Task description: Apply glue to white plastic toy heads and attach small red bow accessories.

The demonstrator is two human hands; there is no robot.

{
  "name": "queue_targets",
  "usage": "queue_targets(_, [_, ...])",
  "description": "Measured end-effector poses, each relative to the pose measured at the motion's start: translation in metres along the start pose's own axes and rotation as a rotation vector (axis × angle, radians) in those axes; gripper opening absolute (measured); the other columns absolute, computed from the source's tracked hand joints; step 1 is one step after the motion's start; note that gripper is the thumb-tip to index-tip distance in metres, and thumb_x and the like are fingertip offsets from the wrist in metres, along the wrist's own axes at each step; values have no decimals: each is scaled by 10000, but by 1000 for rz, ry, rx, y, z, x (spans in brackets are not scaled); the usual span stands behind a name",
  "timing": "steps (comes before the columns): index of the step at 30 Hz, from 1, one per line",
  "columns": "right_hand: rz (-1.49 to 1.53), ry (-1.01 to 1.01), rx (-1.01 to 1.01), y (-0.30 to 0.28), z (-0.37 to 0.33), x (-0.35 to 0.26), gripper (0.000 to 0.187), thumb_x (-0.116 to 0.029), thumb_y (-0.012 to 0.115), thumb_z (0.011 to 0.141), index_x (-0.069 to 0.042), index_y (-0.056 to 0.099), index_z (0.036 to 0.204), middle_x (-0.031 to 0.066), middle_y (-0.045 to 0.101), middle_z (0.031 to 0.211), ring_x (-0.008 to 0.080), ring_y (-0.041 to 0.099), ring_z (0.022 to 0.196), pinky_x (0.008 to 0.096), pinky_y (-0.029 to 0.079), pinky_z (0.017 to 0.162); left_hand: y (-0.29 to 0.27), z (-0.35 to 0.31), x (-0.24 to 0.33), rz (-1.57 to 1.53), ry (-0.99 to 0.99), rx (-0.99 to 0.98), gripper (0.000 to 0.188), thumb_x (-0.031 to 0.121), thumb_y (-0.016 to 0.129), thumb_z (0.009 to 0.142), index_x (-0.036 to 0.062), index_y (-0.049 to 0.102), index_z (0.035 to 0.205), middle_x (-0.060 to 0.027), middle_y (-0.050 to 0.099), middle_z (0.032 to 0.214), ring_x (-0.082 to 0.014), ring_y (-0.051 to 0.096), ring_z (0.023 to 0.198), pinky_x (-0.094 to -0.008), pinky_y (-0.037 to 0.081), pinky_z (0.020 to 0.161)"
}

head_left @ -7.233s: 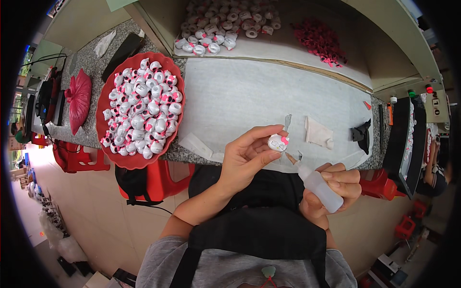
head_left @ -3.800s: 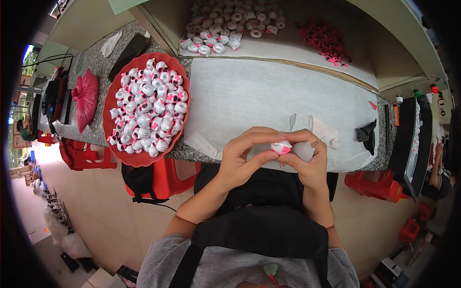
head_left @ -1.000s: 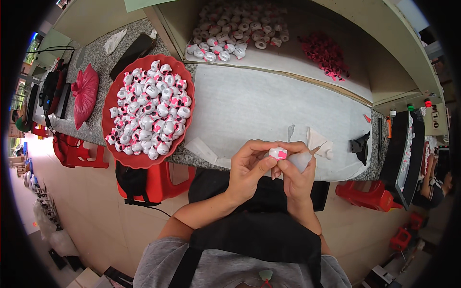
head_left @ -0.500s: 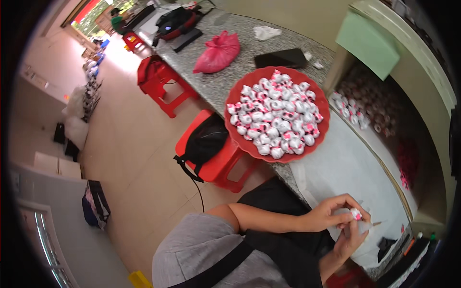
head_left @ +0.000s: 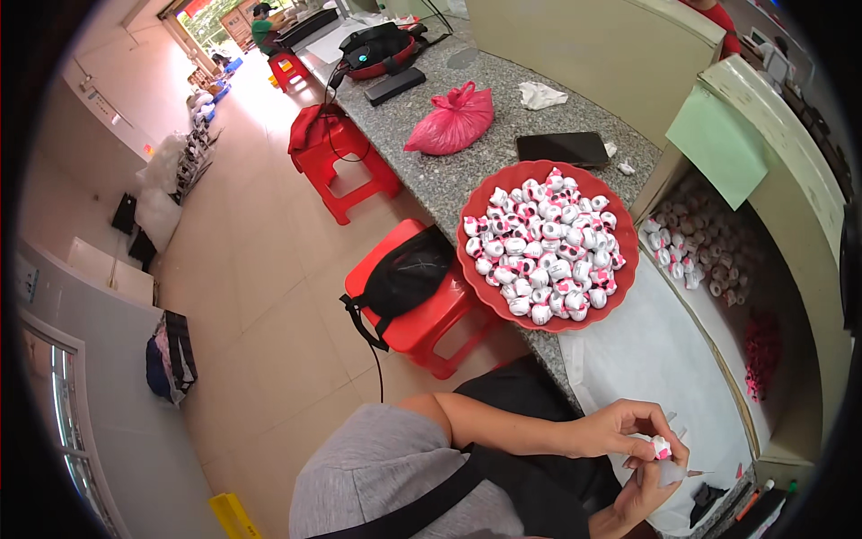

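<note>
My left hand (head_left: 620,433) pinches a small white and pink figure piece (head_left: 662,447) between thumb and fingertips. Just below it, my right hand (head_left: 648,492) is closed around a translucent whitish object (head_left: 671,472), perhaps a small squeeze bottle; fingers cover much of it. A thin pointed tip stands out beside that object. Both hands meet above a white sheet (head_left: 620,364) on the counter. Beyond them, a red scalloped bowl (head_left: 473,274) holds a heap of similar white and pink pieces (head_left: 548,242).
On the granite counter (head_left: 431,184) lie a black phone (head_left: 563,149), a pink plastic bag (head_left: 453,121) and a crumpled tissue (head_left: 541,95). A shelf at right holds more small pieces (head_left: 718,260). Red stools (head_left: 404,328) line the left side; a person (head_left: 263,31) sits far off.
The view has shifted, so the bowl and counter appear lower and farther right. Both hands stay together, still holding the figure piece and the translucent object.
</note>
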State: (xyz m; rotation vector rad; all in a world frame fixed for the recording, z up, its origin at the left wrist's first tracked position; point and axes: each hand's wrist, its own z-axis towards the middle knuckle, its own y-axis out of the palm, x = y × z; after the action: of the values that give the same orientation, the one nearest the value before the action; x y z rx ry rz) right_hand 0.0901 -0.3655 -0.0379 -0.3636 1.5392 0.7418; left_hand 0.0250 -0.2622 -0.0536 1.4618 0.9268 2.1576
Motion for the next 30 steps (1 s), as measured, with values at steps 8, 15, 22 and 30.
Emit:
queue_targets(8, [197,11,34,-7,-2,10,308,5,519,620,52,458,918,97,479,652,138,461,489,219,391,419,5,-9,4,340,94,67,204,63,483,782,4,505,976,-85,486,930,-146,478,839,-239,389,715])
queue_targets(15, [86,93,47,-12,5,4,334,15,519,677,33,448,1002,90,492,692,97,420,469,202,358,422,-43,-10,104,1460,517,437,206,13,569,676,21,537,879,-96,534,853,-225,495,827,-306,369,734])
queue_targets(22, [49,154,-21,-53,6,12,303,47,505,660,34,461,959,93,503,706,94,422,496,197,348,439,-91,-20,158,2190,408,670,356,53,562,696,18,472,1039,-142,498,971,-268,467,900,-334,351,788])
queue_targets(30, [30,70,2,-70,-1,4,344,-8,536,664,3,413,985,113,474,793,96,414,537,193,349,443,-15,112,27,1715,413,72,273,52,573,681,54,519,949,-114,526,927,-283,474,874,-359,346,805])
